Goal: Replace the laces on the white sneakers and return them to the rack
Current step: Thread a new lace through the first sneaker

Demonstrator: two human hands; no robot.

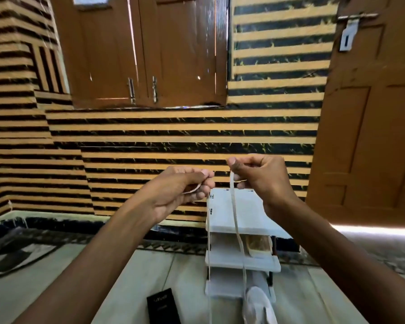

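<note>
Both arms reach forward and up, forearms rising from the lower corners, hands level and near each other but apart. The left hand (182,190) lies palm-in, its fingers curled, pinching one end of a pale lace (236,216) between thumb and fingertips, with a short loop showing under the fingers. The right hand (261,178) is half closed, thumb and forefinger nipping the lace at its top. Two strands hang straight down from the hands in front of the white rack (242,230). A white sneaker (258,305) sits on the floor (313,300) at the rack's front foot; the strands seem to run to it, though blur hides where they end. A black box (163,307) lies left of the sneaker.
</note>
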